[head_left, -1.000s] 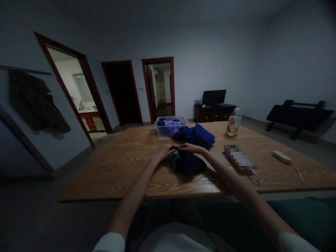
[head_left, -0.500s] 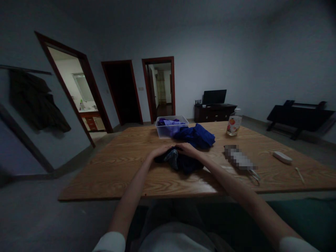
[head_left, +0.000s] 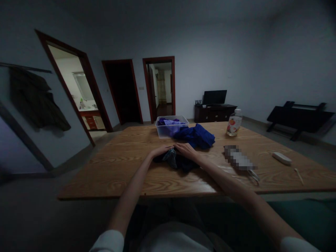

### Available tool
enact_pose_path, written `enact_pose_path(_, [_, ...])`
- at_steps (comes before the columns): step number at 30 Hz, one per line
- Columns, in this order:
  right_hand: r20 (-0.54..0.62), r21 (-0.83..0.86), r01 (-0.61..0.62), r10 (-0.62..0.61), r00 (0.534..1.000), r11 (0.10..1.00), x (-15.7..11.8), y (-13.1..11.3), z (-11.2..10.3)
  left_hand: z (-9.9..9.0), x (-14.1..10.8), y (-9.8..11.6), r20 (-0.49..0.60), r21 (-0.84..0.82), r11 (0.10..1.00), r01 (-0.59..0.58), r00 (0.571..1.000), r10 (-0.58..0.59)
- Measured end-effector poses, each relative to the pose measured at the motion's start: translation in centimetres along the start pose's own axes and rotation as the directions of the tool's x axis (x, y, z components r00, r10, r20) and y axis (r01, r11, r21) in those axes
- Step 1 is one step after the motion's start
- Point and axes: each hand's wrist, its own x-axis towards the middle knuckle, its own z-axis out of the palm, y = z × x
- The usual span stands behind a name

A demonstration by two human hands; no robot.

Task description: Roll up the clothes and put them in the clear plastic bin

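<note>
1. From here, the dark cloth's right side has drawn in since a second ago; I judge it more bunched.
2. It lies on the worktop, beneath and between my left hand and right hand.
3. Both nearly meet; I can't tell whether they grip it.

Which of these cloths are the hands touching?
The dark cloth with a greyish patch, closest to the camera; the blue cloth lies untouched beyond it, the purple cloth in the clear bin.

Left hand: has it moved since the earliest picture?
Yes. The left hand has shifted slightly to the left, judged against the clear plastic box, which has stayed put.
</note>
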Motion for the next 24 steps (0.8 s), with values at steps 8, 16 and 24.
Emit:
enact_pose_path(8, [-0.015, 0.161, -0.099, 0.103, 0.995, 0.982, -0.1, 1.0, 1.5, 0.6, 0.4, -1.4, 0.021, -0.16, 0.987, 0.016, 1.0, -0.013])
enact_pose_path(16, [0.107, 0.395, -0.222, 0.195, 0.975, 0.891, -0.1, 2.0, 1.8, 1.0, -0.4, -1.5, 0.049, -0.142, 0.99, -0.009, 0.999, 0.016])
enact_pose_path(24, [0.31, 0.564, -0.474, 0.359, 0.88, 0.676, 0.0, 4.0, 2.3, 1.9, -1.2, 1.7, -0.108, 0.131, 0.982, -0.134, 0.983, 0.149])
